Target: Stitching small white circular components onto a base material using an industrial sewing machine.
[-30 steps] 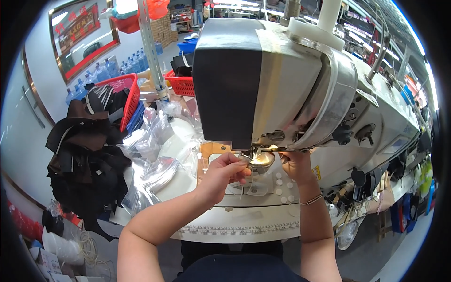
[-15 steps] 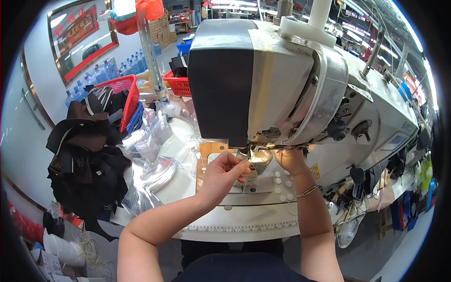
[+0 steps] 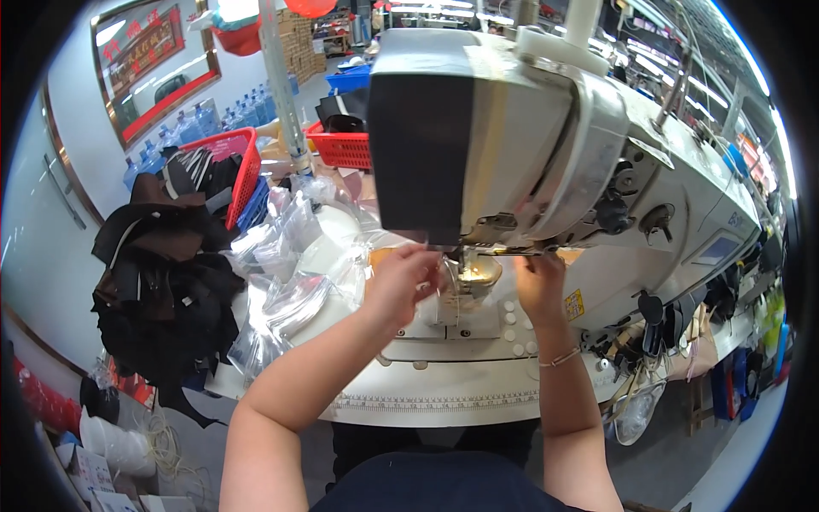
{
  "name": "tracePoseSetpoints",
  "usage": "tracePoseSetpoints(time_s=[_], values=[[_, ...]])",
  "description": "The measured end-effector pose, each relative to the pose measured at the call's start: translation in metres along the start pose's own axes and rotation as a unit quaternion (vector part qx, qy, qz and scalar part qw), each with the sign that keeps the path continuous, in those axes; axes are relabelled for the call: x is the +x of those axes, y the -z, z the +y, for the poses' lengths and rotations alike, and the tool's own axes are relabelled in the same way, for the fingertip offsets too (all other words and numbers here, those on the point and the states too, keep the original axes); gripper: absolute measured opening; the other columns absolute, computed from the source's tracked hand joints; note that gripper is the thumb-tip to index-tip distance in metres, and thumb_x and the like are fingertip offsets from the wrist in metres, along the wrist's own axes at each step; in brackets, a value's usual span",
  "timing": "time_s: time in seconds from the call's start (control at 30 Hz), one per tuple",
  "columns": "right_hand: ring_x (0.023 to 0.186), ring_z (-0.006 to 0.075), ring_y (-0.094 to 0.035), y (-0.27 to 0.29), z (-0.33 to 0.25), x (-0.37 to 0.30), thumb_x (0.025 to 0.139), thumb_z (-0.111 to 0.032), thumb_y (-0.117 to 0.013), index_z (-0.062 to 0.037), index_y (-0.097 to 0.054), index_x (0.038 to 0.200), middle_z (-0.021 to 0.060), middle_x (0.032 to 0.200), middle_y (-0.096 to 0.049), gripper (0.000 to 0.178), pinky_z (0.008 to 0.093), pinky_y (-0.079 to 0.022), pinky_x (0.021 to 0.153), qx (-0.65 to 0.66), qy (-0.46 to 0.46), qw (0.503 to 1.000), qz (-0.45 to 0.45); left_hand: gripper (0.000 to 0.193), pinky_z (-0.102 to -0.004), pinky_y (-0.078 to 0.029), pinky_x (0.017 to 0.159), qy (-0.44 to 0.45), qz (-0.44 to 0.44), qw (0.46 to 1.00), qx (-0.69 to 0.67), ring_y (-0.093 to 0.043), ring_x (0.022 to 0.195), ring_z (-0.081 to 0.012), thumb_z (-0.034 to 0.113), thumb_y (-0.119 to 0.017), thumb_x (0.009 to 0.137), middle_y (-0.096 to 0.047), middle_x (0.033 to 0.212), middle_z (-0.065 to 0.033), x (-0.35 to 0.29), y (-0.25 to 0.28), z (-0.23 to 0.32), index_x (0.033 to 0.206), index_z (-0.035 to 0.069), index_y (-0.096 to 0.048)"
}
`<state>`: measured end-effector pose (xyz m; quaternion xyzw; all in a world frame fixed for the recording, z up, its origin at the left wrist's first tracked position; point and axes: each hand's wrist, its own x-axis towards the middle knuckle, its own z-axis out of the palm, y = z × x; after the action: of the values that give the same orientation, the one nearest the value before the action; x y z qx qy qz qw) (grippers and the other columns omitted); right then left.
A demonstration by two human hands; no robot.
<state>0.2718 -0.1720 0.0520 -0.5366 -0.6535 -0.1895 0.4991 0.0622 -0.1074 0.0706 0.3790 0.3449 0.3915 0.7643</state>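
A large sewing machine head (image 3: 520,119) with a dark front cover (image 3: 425,149) stands right in front of me. My left hand (image 3: 399,290) is raised to the left of the needle area, thumb and fingers drawn together in a pinch and slightly blurred. What lies between them is too small to make out. My right hand (image 3: 540,286) reaches up on the other side, its fingers curled beneath the machine head and partly hidden by it. Between the hands shows a lit, shiny metal part (image 3: 479,271) above the machine's bed (image 3: 465,324).
Small white discs (image 3: 510,333) lie beside my right wrist. Clear plastic bags (image 3: 294,299) and a heap of black pieces (image 3: 166,290) cover the left side. Red baskets (image 3: 247,175) stand behind. A ruler strip (image 3: 426,399) runs along the table's front edge. Straps and cut pieces (image 3: 674,341) hang at right.
My left hand has moved up and slightly left, closer to the dark cover's lower edge. My right hand has risen a little, its fingers still curled under the machine head. The view has shifted slightly.
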Motion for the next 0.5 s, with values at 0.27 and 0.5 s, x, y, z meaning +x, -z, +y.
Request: tracePoseSetpoints(time_s=[0.27, 0.5], values=[[0.064, 0.0171, -0.048, 0.008, -0.097, -0.061, 0.077, -0.067, -0.045, -0.0039, -0.05, 0.112, 0.0097, 0.085, -0.045, 0.072, 0.0287, -0.039, 0.05, 0.152, -0.043, 0.973, -0.17, 0.025, -0.0216, -0.047, 0.058, -0.153, 0.032, 0.987, 0.038, -0.06, 0.072, -0.0131, 0.006, -0.057, 0.083, -0.057, 0.083, -0.0064, -0.059, 0.077, 0.004, 0.105, 0.0, -0.046], [0.071, 0.0201, -0.052, -0.028, -0.16, -0.032, 0.084, -0.026, -0.057, -0.0032, -0.046, 0.124, 0.0112, 0.092, -0.042, 0.047, 0.0307, -0.045, 0.059, 0.176, -0.029, 0.956, -0.232, 0.029, -0.0217, -0.046, 0.059, -0.155, 0.043, 0.986, 0.048, -0.061, 0.073, -0.0137, 0.004, -0.058, 0.082, -0.059, 0.09, -0.0072, -0.127, 0.087, -0.01, 0.11, -0.002, -0.051]])
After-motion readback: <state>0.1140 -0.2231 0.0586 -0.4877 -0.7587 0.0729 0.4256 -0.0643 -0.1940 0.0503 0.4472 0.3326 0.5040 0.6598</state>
